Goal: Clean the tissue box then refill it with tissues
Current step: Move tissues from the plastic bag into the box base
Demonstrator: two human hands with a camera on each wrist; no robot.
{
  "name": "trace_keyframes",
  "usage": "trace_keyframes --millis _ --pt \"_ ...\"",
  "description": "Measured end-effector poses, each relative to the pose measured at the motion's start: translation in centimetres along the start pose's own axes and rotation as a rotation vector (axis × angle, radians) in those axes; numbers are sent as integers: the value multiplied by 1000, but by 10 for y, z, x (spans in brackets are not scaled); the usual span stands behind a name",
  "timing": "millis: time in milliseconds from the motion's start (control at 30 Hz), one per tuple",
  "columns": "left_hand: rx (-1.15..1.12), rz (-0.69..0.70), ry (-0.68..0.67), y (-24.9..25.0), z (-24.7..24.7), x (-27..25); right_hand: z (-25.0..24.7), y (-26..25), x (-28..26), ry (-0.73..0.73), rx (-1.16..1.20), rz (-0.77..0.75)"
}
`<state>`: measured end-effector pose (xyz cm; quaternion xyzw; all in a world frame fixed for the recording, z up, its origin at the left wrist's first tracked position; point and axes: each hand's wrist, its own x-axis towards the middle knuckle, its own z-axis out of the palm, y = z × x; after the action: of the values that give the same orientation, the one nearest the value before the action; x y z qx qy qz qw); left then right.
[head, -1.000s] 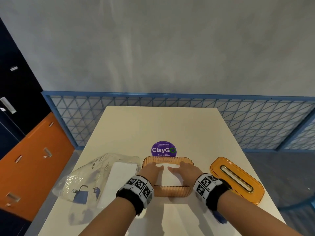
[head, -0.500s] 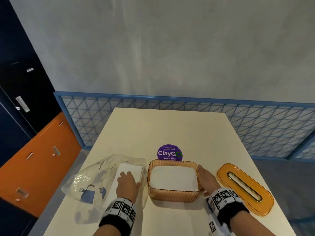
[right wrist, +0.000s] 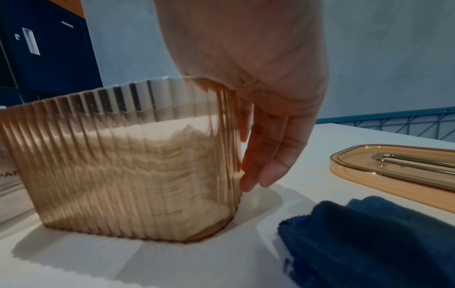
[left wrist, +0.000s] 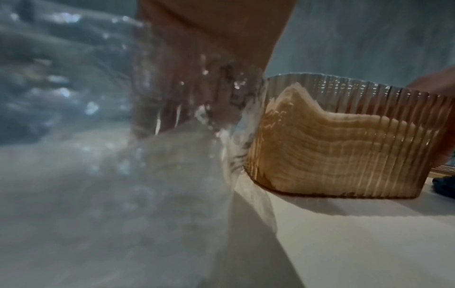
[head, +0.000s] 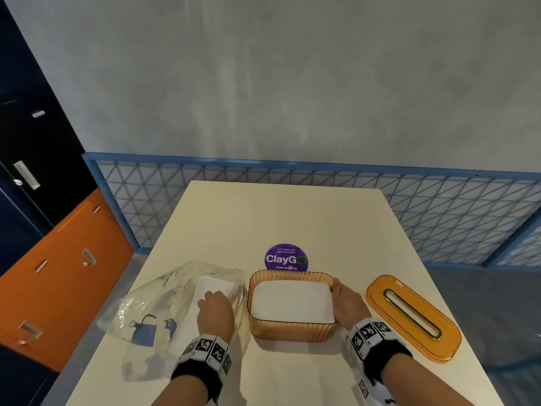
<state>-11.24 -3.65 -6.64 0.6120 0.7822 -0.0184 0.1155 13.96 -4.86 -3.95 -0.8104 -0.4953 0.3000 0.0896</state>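
Observation:
The amber ribbed tissue box (head: 292,328) stands lidless on the table, with a white tissue stack (head: 292,300) inside it. My right hand (head: 345,294) rests against the box's right wall (right wrist: 138,161), its fingers (right wrist: 265,155) straight and pointing down outside it. My left hand (head: 215,307) reaches into the clear plastic bag (head: 146,306) and lies on the spare tissues (head: 216,284) there. Its fingers bend down onto that stack, and crinkled plastic (left wrist: 123,136) hides their tips. The amber lid (head: 412,316) with its slot lies to the right of the box.
A dark blue cloth (right wrist: 369,239) lies on the table near my right wrist. A purple round sticker (head: 286,258) sits just behind the box. The table (head: 287,218) ends at a blue lattice rail (head: 439,206). Orange and navy cabinets (head: 58,259) stand to the left.
One second ago both hands pressed the tissues inside the box. The left hand then moved left into the bag, and the right hand moved to the box's right wall.

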Motion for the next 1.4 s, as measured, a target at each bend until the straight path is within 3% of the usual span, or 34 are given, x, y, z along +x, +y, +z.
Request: trace_keyframes --millis 100,200,433,800,1133,1400 --pt "-6 86 29 0 -3 1 1 -1 2 1 -29 -15" --pt "65 34 6 0 5 0 2 0 5 0 -30 -18" --pt "-46 30 23 -1 -9 17 3 3 5 -1 -87 -43" --pt "-57 -3 -13 9 -14 16 4 3 6 30 39 0" --pt "-33 -16 -32 9 -15 9 2 5 6 -17 -97 -88" --pt "-130 -4 76 -12 -56 1 -10 -1 0 -103 -240 -161"
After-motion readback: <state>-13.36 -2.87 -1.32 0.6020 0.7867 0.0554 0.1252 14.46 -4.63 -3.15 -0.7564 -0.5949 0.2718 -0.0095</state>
